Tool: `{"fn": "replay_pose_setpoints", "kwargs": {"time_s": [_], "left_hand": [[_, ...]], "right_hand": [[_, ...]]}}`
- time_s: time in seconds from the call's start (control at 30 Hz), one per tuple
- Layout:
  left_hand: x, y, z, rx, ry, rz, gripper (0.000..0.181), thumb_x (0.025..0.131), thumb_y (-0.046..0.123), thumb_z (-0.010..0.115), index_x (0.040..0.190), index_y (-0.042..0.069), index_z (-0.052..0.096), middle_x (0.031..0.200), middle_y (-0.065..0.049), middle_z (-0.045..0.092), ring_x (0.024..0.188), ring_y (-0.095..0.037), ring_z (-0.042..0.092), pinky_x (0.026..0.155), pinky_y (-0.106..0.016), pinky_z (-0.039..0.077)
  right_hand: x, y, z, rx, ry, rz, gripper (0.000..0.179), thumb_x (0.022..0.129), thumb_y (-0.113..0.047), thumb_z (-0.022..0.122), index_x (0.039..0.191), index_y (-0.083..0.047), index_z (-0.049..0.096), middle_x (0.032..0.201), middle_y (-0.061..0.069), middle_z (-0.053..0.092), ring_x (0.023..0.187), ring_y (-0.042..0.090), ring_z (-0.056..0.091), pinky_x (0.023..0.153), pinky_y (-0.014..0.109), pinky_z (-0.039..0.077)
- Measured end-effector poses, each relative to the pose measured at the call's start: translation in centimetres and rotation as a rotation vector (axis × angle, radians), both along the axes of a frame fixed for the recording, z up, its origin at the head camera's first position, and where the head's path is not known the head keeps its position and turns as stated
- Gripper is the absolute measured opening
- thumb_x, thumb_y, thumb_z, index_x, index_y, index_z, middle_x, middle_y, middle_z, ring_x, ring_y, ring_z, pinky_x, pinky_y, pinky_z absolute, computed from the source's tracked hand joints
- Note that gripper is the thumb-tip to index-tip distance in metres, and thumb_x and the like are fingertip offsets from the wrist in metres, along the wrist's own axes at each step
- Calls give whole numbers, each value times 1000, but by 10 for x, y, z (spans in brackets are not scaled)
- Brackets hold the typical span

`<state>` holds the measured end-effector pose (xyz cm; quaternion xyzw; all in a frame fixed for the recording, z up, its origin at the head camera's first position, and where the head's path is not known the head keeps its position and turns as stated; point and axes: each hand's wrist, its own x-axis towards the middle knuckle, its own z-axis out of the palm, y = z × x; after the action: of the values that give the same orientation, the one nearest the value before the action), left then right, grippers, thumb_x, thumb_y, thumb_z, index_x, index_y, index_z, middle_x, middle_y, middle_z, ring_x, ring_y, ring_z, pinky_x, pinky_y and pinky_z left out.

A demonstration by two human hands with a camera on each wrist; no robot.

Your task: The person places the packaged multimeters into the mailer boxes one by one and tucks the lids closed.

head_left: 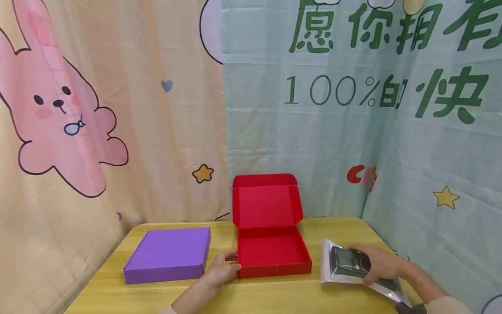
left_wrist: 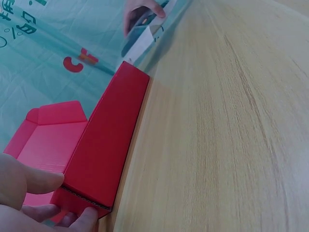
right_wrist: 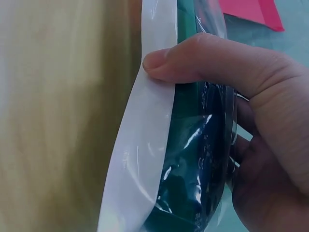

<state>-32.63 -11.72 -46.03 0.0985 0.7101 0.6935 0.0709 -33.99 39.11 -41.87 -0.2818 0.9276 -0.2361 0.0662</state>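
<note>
In the head view a red cardboard box (head_left: 274, 253) stands on the table with its lid (head_left: 268, 205) raised at the back. Its inside shows nothing but red card. My left hand (head_left: 222, 269) grips this box at the near left corner, and the left wrist view shows thumb and fingers (left_wrist: 46, 181) around that corner. To the right, my right hand (head_left: 379, 263) holds a clear plastic bag (head_left: 327, 261) with a white edge. A dark green, box-like item (head_left: 347, 264) is inside the bag. In the right wrist view the thumb (right_wrist: 188, 60) presses the bag's white strip (right_wrist: 140, 130).
A closed purple box (head_left: 170, 253) lies on the wooden table (head_left: 282, 296), left of the red one. Printed curtains (head_left: 164, 139) hang behind and beside the table. A small dark object (head_left: 411, 308) shows at the lower right by the right wrist.
</note>
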Motion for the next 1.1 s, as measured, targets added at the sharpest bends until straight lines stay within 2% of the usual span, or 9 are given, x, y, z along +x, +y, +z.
{"fn": "replay_pose_setpoints", "kwargs": {"time_s": [0.1,0.3,0.57,0.7,0.87,1.1], "left_hand": [[0,3,1,19,1,-1,58,93,-10,57,143,-26,32,130,-31,49,108,-27,61,91,-36,55],[0,0,-3,34,16,-15,57,93,-11,56,142,-27,32,129,-32,49,107,-26,61,90,-36,55],[1,0,-2,38,17,-12,58,94,-10,57,143,-27,31,130,-32,48,108,-26,60,91,-35,55],[1,1,-2,29,17,1,57,94,-10,58,142,-26,32,129,-31,49,107,-25,59,90,-34,54],[2,2,-1,26,12,3,57,93,-10,58,142,-26,33,129,-30,49,107,-24,59,90,-35,54],[-3,1,-4,36,18,-9,57,94,-10,57,143,-25,33,131,-31,48,108,-27,60,91,-38,55]], "right_hand": [[0,-2,16,-10,5,-10,89,69,-21,90,146,-3,51,127,7,54,100,19,50,80,33,45],[-12,-18,35,-47,59,22,90,68,-20,90,147,-3,50,123,6,54,99,23,49,76,34,45],[-27,-60,57,23,114,-10,95,66,-24,92,150,-11,50,122,3,54,103,26,48,78,39,48],[-34,-86,65,25,69,-16,96,65,-24,94,151,-18,51,120,1,54,106,27,49,77,38,52],[-44,-114,69,8,-12,6,96,66,-19,96,151,-18,51,121,2,55,111,29,49,78,38,56],[-59,-150,69,-2,-19,43,94,65,-17,97,149,-22,54,120,-1,55,114,27,49,78,38,58]]}}
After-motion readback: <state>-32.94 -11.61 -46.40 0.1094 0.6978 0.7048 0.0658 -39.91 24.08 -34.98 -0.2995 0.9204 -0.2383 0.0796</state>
